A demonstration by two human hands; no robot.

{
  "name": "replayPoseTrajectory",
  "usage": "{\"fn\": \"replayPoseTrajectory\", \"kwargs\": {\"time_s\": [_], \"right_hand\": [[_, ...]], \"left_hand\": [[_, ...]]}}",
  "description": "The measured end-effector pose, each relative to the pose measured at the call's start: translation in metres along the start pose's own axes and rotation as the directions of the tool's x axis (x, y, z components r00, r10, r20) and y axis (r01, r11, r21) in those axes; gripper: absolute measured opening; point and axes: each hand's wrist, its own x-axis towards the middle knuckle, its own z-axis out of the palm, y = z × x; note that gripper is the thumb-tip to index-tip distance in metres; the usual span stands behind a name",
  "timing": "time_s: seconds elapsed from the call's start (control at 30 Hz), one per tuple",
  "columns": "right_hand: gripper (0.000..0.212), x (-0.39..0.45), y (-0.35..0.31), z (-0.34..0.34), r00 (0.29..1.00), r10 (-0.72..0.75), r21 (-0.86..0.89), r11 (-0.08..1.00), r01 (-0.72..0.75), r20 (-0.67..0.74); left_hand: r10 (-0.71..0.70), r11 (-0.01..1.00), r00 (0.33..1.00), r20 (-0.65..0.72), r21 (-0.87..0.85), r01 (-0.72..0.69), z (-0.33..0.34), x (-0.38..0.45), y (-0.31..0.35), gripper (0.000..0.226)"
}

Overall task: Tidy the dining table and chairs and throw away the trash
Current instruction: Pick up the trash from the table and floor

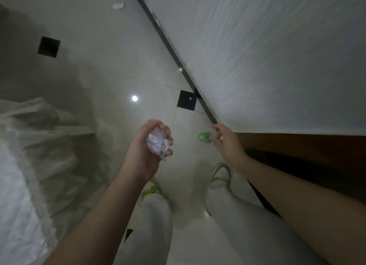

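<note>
Crumpled plastic trash (158, 143) sits clenched in your left hand (147, 145); your right hand (225, 140) pinches a green piece (204, 138) just below the table edge (178, 60). Bin both next.

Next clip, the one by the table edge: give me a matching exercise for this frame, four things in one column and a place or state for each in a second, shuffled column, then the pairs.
Things
1. Crumpled white plastic wrapper
2. Small green object
3. Black square floor tile inset
4. White textured tabletop

Places or states
A. Set into the pale floor beside the table's edge
B. Fills the upper right of the view
C. Gripped in the left hand
D. At the fingers of the reaching right hand

Pairs: 1-C, 2-D, 3-A, 4-B
</note>
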Motion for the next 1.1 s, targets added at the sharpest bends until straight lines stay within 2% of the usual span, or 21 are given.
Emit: {"fn": "replayPoseTrajectory", "kwargs": {"time_s": [0.07,0.13,0.23,0.3,0.4,0.53,0.63,0.7,0.77,0.83,0.9,1.0,1.1], "right_hand": [[0.041,0.014,0.018,0.014,1.000,-0.015,-0.093,0.996,0.017,0.020],[0.048,0.040,0.050,0.041,0.993,0.028,-0.194,0.981,-0.004,0.119],[0.056,0.077,0.087,0.072,0.956,0.070,-0.397,0.916,0.050,0.283],[0.057,0.102,0.103,0.089,0.958,0.071,-0.445,0.893,0.063,0.276],[0.065,0.136,0.130,0.120,0.961,0.080,-0.486,0.872,0.062,0.266],[0.076,0.166,0.175,0.158,0.944,0.172,-0.597,0.802,0.032,0.281],[0.066,0.171,0.194,0.172,0.956,0.164,-0.679,0.732,0.048,0.244],[0.050,0.174,0.200,0.174,0.976,0.086,-0.699,0.711,0.079,0.198],[0.033,0.180,0.196,0.173,0.976,0.030,-0.709,0.692,0.136,0.216],[0.029,0.177,0.188,0.167,0.982,0.015,-0.678,0.726,0.117,0.186],[0.030,0.161,0.168,0.160,0.997,-0.020,-0.576,0.815,0.057,0.071],[0.029,0.117,0.116,0.148,0.984,0.005,-0.215,0.976,-0.044,-0.176],[0.032,0.071,0.046,0.122,0.965,0.154,0.157,0.980,-0.122,-0.214]], "left_hand": [[-0.022,1.000,1.000,-0.004,0.008,0.022,-0.008,0.017,-0.007,0.009],[-0.033,0.999,0.999,-0.005,0.027,0.033,-0.024,0.047,-0.030,0.010],[-0.061,0.986,0.998,0.002,0.153,0.060,-0.043,0.087,-0.061,0.010],[-0.075,0.979,0.997,-0.013,0.189,0.076,-0.057,0.111,-0.072,0.011],[-0.056,0.988,0.998,-0.022,0.141,0.059,-0.074,0.148,-0.075,0.011],[0.006,0.986,0.998,0.059,0.166,-0.015,-0.093,0.182,-0.085,0.020],[0.005,0.988,0.999,0.043,0.151,-0.012,-0.105,0.192,-0.091,0.021],[-0.001,0.994,1.000,0.022,0.109,-0.001,-0.112,0.193,-0.094,0.020],[-0.002,0.998,1.000,0.013,0.062,0.001,-0.118,0.186,-0.095,0.019],[-0.004,0.999,0.999,0.039,0.047,0.002,-0.117,0.171,-0.094,0.018],[-0.011,0.999,0.999,0.050,0.044,0.009,-0.110,0.149,-0.090,0.018],[-0.017,0.999,1.000,0.006,0.035,0.017,-0.095,0.109,-0.082,0.018],[-0.039,0.999,0.997,-0.062,0.024,0.041,-0.070,0.060,-0.069,0.016]]}}
